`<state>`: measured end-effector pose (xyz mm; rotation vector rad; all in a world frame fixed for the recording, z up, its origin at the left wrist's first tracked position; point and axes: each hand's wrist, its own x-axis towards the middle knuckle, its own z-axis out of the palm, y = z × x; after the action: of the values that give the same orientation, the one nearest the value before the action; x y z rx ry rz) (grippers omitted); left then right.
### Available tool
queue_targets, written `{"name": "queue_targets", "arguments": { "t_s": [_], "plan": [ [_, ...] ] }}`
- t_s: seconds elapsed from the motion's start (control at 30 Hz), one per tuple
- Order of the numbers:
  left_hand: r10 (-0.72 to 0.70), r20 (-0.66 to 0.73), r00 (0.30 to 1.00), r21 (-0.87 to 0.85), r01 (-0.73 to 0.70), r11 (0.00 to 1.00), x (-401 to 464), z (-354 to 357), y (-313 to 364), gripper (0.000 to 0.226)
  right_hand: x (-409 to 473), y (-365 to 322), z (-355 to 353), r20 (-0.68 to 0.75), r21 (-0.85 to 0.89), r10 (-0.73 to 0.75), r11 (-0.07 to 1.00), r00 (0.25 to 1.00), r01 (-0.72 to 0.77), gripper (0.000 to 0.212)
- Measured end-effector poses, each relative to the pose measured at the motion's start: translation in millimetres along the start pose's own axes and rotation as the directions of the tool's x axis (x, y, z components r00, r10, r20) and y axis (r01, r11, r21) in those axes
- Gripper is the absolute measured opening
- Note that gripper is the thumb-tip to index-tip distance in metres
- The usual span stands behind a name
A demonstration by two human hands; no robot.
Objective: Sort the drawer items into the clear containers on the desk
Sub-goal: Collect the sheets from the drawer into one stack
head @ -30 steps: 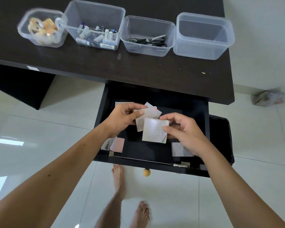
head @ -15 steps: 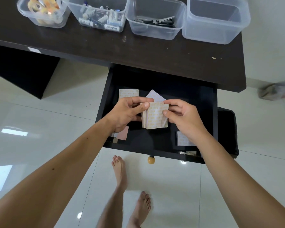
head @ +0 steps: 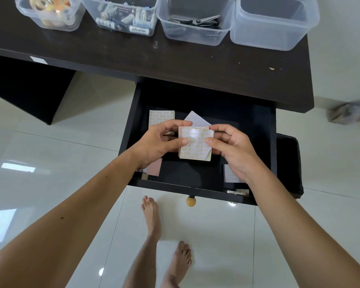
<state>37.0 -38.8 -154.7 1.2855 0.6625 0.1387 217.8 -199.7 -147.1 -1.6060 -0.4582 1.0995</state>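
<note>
Square white sticker sheets with orange print (head: pixel 195 143) sit stacked between both hands above the open black drawer (head: pixel 206 104). Left hand (head: pixel 160 142) and right hand (head: pixel 231 148) each pinch a side edge. Four clear plastic containers (head: pixel 272 19) line the dark worktop's (head: pixel 175 59) far edge.

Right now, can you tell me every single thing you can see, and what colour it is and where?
desk: one, dark brown, across the top
clear containers: four, in a row on the desk; the right one looks empty
tape rolls: several, yellowish, leftmost container
batteries: many, mixed colours, second container
scissors: black handles, third container
drawer: one, black, pulled open
knob: one, yellow, drawer front
sticker pads: several, pale with orange print, loose in the drawer
stack of pads: one, held above the drawer
left hand: grips the stack
right hand: grips the stack
feet: two, bare, on white tiles
</note>
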Motion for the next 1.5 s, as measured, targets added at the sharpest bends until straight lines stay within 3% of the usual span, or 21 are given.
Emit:
{"name": "queue_targets", "arguments": {
  "t_s": [0.23, 0.43, 0.63, 0.93, 1.13, 1.2, 1.33, 1.5],
  "plan": [
    [-0.024, 0.073, 0.997, 0.008, 0.023, 1.000, -1, 0, 2, 0.063, 2, 0, 2, -0.006, 0.049, -0.008, 0.999, 1.000, 0.009, 0.031],
    [0.003, 0.045, 0.999, 0.035, -0.005, 0.999, -13, -8, 12, 0.060, -4, -7, 10, 0.040, 0.022, -0.040, 0.999, 0.998, 0.039, 0.032],
    [0.062, -0.050, 0.997, 0.147, -0.054, 0.988, -58, -55, 41, 0.056, 8, -20, 34, 0.101, -0.158, -0.106, 0.980, 0.989, 0.121, 0.017],
    [0.071, -0.234, 0.970, 0.087, -0.052, 0.995, -94, -135, 47, 0.056, 69, -27, 81, 0.204, -0.539, -0.259, 0.775, 0.944, 0.329, 0.034],
    [0.046, -0.236, 0.971, 0.040, -0.038, 0.999, -100, -136, 24, 0.054, 92, -12, 90, 0.305, -0.777, -0.193, 0.516, 0.932, 0.361, 0.095],
    [0.044, -0.227, 0.973, 0.017, -0.041, 0.999, -100, -135, 19, 0.053, 93, -7, 92, 0.307, -0.819, -0.174, 0.453, 0.936, 0.353, 0.107],
    [0.035, -0.215, 0.976, 0.014, -0.032, 0.999, -100, -135, 19, 0.054, 90, -9, 94, 0.293, -0.848, -0.176, 0.405, 0.940, 0.340, 0.101],
    [0.037, -0.183, 0.982, 0.035, -0.031, 0.999, -98, -128, 28, 0.053, 64, -20, 87, 0.302, -0.791, -0.240, 0.477, 0.923, 0.383, 0.084]
  ]
}}
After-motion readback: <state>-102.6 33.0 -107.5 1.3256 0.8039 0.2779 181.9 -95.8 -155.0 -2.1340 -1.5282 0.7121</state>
